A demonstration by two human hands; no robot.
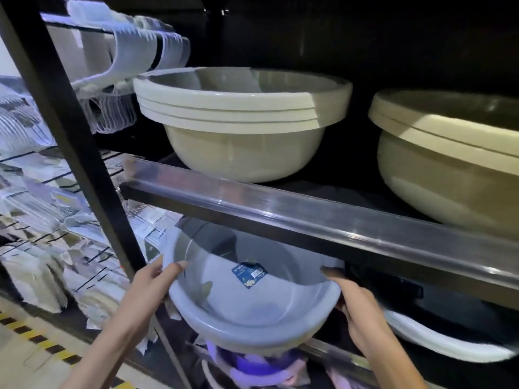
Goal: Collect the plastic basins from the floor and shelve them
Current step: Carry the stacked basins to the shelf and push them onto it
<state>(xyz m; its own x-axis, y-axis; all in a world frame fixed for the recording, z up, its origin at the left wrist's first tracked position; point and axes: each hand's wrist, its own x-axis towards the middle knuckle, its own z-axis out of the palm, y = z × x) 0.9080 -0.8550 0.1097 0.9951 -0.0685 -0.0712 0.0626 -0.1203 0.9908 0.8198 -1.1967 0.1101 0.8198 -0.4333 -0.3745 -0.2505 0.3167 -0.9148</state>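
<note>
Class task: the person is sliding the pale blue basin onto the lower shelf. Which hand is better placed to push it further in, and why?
Probably the right hand. It grips the pale blue basin at its rim inside the shelf opening. The left hand holds the opposite rim right beside the black upright post, which may block its travel.

dim, shelf recess black | glare streak on shelf rail (pixel 323 211) | wide-angle bend at edges | slight blur

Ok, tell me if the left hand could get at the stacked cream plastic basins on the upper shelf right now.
Probably not yet: the left hand is gripping the pale blue plastic basin. The path up to the stacked cream plastic basins looks open.
</note>
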